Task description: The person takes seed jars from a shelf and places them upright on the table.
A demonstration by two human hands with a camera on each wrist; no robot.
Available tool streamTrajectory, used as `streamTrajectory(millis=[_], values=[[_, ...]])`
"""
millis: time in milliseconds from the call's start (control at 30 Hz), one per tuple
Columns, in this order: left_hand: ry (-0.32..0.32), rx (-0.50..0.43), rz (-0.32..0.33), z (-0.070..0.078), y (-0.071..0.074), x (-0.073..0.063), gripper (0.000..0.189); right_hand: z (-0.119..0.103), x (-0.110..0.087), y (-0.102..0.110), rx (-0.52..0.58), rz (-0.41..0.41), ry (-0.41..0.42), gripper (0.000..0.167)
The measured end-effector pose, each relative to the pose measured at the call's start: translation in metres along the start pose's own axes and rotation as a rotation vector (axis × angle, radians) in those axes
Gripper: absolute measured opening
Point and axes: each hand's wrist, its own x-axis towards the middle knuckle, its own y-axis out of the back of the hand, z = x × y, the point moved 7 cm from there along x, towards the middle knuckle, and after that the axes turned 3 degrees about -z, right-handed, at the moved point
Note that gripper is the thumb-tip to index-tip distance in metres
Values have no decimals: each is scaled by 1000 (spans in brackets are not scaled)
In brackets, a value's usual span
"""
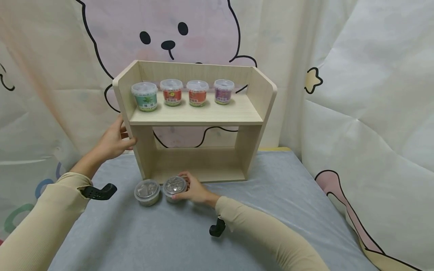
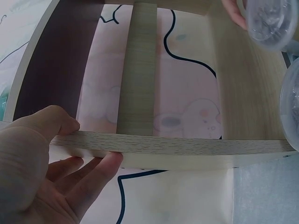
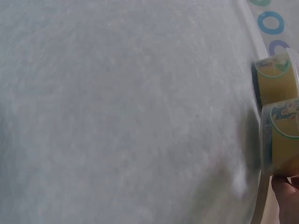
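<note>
A pale, creased fabric curtain (image 1: 278, 34), printed with a pinkish cartoon animal outlined in black, hangs behind everything. Below it spreads a grey-blue, soft-napped cloth (image 1: 162, 233), lightly rumpled. On the cloth stands a two-tier, open-backed shelf of pale wood-grain board (image 1: 200, 114), with slanting side panels, flat boards and rounded upper front corners; the curtain's print shows through its back. The person's left hand (image 1: 113, 140), below a cream ribbed sleeve (image 1: 44, 222), grips the shelf's left side panel, thumb on one face and fingers on the other. The right hand (image 1: 196, 190) pinches a round, clear-lidded plastic tub (image 1: 174, 185) just in front of the lower board, its fingers hiding part of the wall; whether the tub touches the cloth I cannot tell. Its lid is shiny, and the right wrist view shows a mustard-brown side with a thin green curve. A matching clear-lidded tub (image 1: 147, 192) sits just to its left. Along the upper tier stand a green-labelled plastic cup (image 1: 146, 101), a red-labelled plastic cup (image 1: 172, 96), an orange-labelled plastic cup (image 1: 197, 98) and a purple-labelled plastic cup (image 1: 223, 96), all with translucent lids
</note>
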Motion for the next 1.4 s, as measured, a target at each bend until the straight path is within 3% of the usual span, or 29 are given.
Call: streamTrajectory(millis=[667, 867, 1233, 1400], values=[[-21, -16, -8, 1, -1, 2, 96, 5, 2, -4, -88, -50, 8, 77], [12, -1, -11, -2, -1, 1, 96, 5, 0, -2, -108, -81, -29, 77], [-22, 5, -6, -3, -2, 0, 98, -3, -19, 23, -127, -92, -80, 68], [-7, 15, -1, -3, -1, 1, 98, -13, -26, 35, -124, -78, -57, 62]])
